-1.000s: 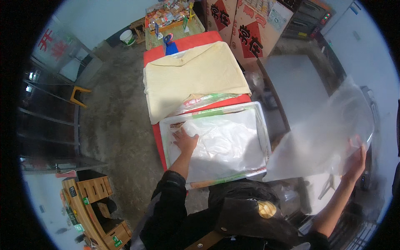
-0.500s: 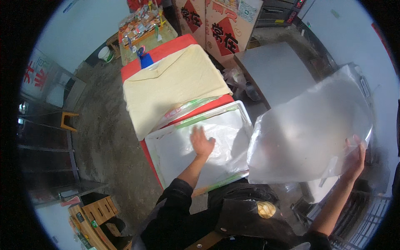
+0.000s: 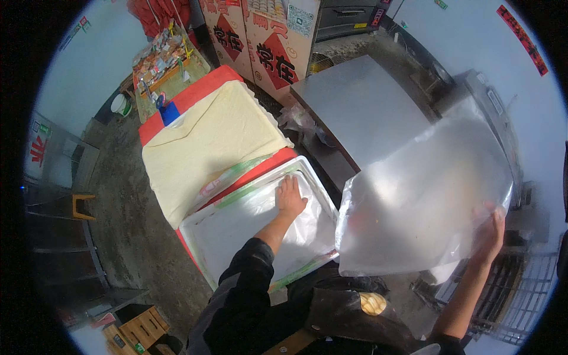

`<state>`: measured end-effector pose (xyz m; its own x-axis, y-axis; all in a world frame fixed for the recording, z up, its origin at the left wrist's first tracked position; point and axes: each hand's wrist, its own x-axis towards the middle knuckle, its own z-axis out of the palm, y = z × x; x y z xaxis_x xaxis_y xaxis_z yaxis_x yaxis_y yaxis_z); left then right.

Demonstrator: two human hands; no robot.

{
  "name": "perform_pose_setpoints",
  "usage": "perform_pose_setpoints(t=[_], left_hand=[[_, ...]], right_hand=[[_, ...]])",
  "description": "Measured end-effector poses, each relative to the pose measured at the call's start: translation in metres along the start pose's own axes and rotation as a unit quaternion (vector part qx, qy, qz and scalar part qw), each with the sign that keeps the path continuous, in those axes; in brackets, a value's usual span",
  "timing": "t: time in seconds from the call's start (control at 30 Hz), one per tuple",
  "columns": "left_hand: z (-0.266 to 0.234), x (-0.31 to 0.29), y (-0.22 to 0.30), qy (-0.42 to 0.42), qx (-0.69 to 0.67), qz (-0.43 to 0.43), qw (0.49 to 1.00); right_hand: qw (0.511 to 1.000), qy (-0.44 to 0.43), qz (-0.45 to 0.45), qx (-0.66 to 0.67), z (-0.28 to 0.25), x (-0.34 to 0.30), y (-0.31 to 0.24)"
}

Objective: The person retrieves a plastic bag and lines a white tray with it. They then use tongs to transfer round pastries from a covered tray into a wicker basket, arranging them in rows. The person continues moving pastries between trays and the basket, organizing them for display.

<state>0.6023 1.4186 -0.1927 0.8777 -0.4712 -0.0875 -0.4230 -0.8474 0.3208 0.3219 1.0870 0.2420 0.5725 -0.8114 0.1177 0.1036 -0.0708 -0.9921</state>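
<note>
Since a second ago, the left hand (image 3: 290, 198) has been carried from the near-left part of the white tray (image 3: 195, 236) across to its far right corner, and it is now laid flat, palm down, on the plastic liner (image 3: 248, 228) that covers the tray floor. Its fingers are spread wide and pressed onto the film, with nothing gripped. Over the same span the large clear plastic sheet (image 3: 423, 198) has been drawn inward, from well out at the right to a place just beside the tray's right edge, where its lower left corner hangs close to the tray rim. It is held up in the air by the right hand (image 3: 491, 231), whose fingers are closed on the sheet's lower right edge.

Judged from this, the lining in the tray is being held down and smoothed while the loose sheet is brought toward it; the sheet is not yet laid on anything.

The sheet is held roughly upright and slightly tilted, with its broad face turned toward the person. Its long axis runs from lower left to upper right, and its upper corner points away toward the grey wall. The tray's long axis runs from near left to far right, beside the cream cloth (image 3: 207, 142) spread over the red tabletop (image 3: 201, 89). A bare steel tabletop (image 3: 355, 100) stands behind the sheet.
</note>
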Motion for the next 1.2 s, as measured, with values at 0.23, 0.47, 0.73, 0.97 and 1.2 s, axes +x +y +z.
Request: perform_pose_setpoints(t=[0.23, 0.47, 0.73, 0.97, 1.2], left_hand=[[-0.005, 0.026, 0.016, -0.096, -0.038, 0.027, 0.994], [0.002, -0.037, 0.01, 0.03, -0.154, 0.111, 0.981], [0.048, -0.181, 0.052, -0.338, -0.478, 0.071, 0.808], [0.089, -0.162, 0.062, -0.323, -0.616, -0.005, 0.719], [0.097, -0.139, 0.096, -0.411, -0.592, -0.024, 0.693]], right_hand=[[1.0, -0.014, 0.003, 0.001, 0.003, 0.016, 0.015], [0.999, -0.037, 0.008, -0.004, 0.014, 0.014, 0.019], [1.0, -0.022, 0.002, -0.003, 0.021, -0.003, 0.018], [0.999, -0.039, -0.004, -0.019, 0.04, -0.032, 0.01], [1.0, -0.021, 0.011, 0.009, 0.045, -0.06, 0.007]])
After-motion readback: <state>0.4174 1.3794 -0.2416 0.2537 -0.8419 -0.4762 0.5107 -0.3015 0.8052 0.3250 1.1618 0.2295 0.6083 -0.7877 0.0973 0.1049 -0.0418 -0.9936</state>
